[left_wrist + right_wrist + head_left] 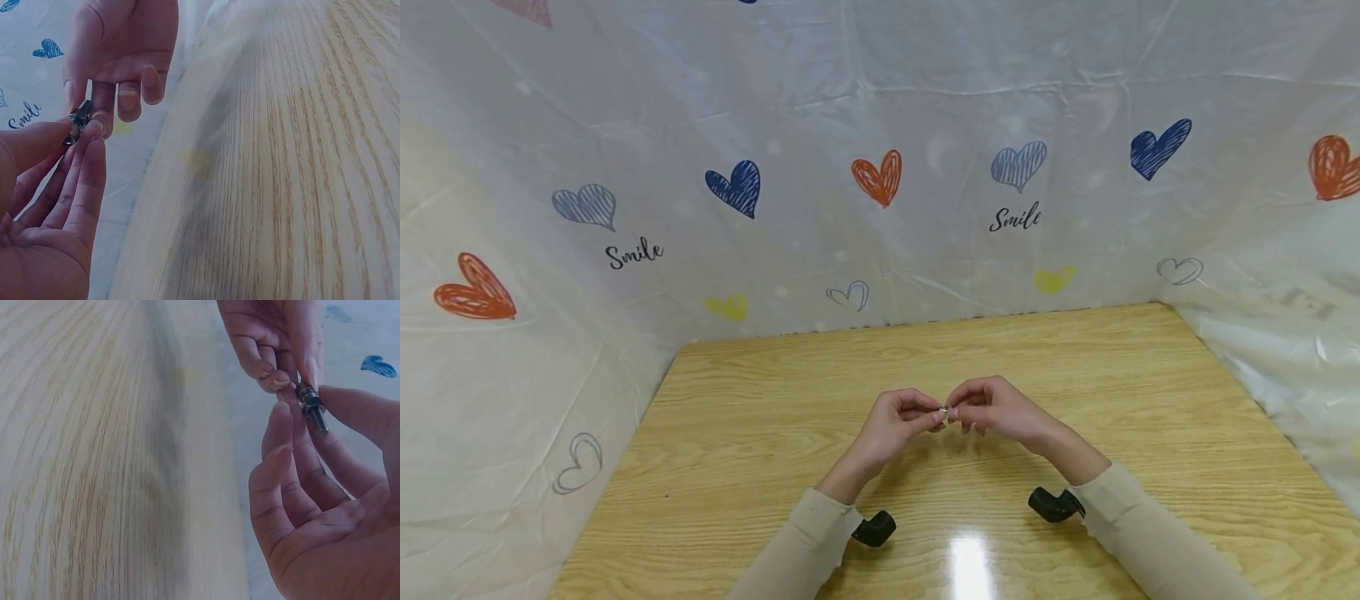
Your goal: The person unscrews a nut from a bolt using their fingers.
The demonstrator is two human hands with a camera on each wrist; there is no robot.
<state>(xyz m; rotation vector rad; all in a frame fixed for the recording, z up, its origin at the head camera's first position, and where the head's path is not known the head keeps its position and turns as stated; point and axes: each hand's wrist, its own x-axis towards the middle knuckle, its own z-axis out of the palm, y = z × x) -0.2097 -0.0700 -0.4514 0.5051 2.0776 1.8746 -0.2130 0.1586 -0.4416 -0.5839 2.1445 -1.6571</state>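
Head view: left hand [887, 427] and right hand [1003, 410] meet at the fingertips above the counter [760, 417]. Left wrist view: both pinch a small metal bolt [78, 120] between thumb and fingers, its threaded end pointing away from the left palm. Behind the counter is a white sheet [925, 117] printed with hearts.

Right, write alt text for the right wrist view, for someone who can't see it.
Two hands hold a small threaded metal piece at their fingertips: the right hand at lower right, the left hand at top. A wood-grain table fills the left side.
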